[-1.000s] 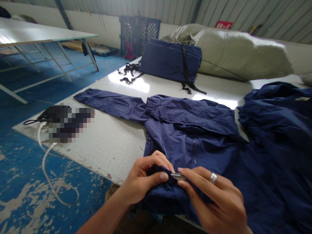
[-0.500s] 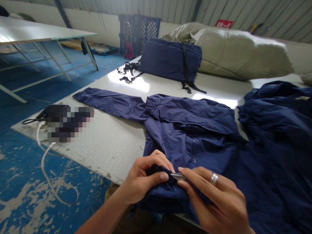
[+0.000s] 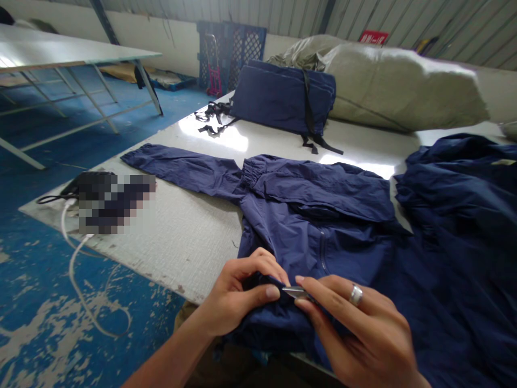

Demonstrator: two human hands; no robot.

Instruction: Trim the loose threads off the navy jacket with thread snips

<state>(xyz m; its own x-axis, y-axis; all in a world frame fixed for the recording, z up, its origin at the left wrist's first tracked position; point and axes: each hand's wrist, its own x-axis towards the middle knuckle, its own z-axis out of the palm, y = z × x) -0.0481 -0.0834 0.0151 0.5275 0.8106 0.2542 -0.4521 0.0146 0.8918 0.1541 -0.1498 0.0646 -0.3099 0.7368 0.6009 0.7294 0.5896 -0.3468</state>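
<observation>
Hands: close together, left hand (image 3: 238,296) pinching a navy jacket (image 3: 319,248), right hand (image 3: 351,323) holding a small metal blade (image 3: 294,292) to it.
Edges: jacket droops over the white table's (image 3: 173,237) near edge; bare tabletop lies left.
Change: grip matches the earlier frame.

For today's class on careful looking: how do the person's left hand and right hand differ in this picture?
The left hand pinches a fold of the navy jacket, while the right hand holds a small metal tool between its fingers. The right hand wears a silver ring; the left hand shows none. Both hands are bare, and they sit close together over the bunched cloth.
</observation>
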